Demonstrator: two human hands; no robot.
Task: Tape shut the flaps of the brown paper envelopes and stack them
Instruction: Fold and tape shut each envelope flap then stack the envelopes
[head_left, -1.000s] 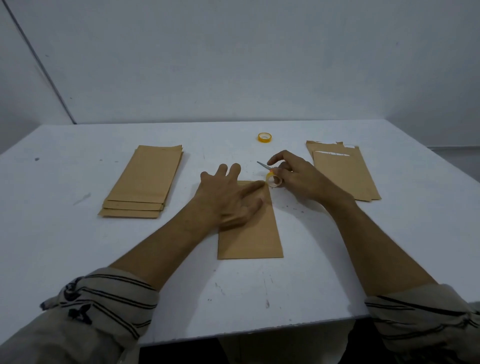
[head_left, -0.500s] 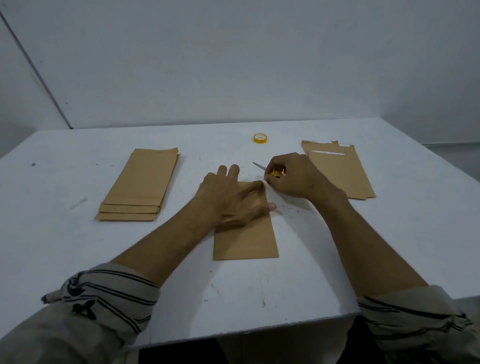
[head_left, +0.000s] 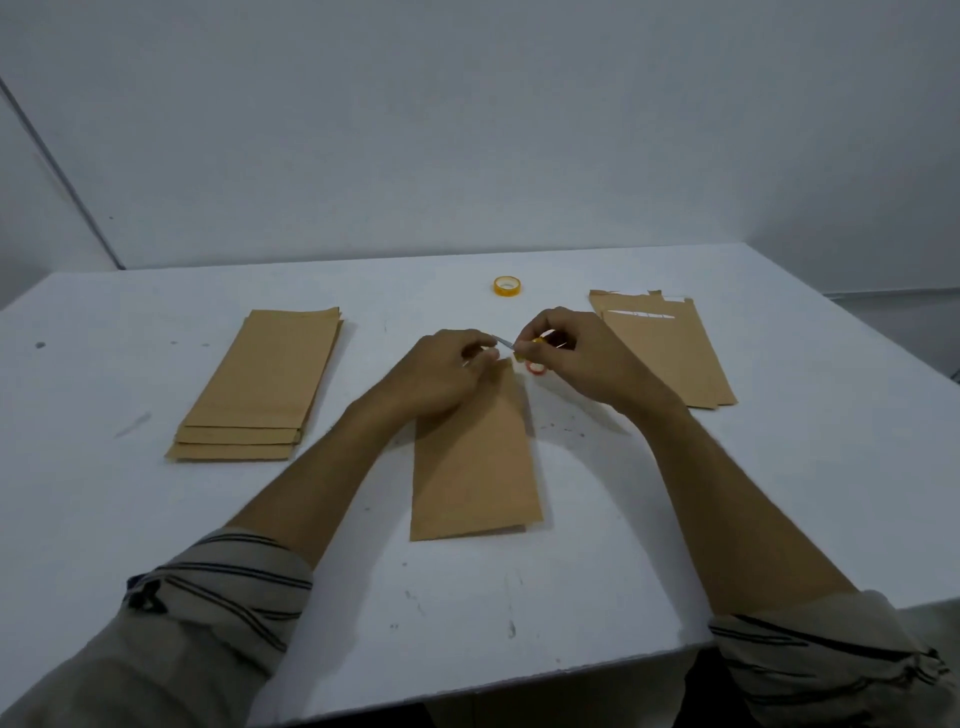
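Left hand lifts off the flap, likely for a tape cut
Flat a moment ago, it now curls in a pinch, contents unclear; beside it the right hand grips small yellow-handled scissors — brown rectangular paper envelope just beneath.

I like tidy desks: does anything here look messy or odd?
The right pile of envelopes looks ragged: its far edges are jagged and uneven, with a pale strip showing. The left stack lies neater, only slightly fanned. Dark scuffs mark the table.
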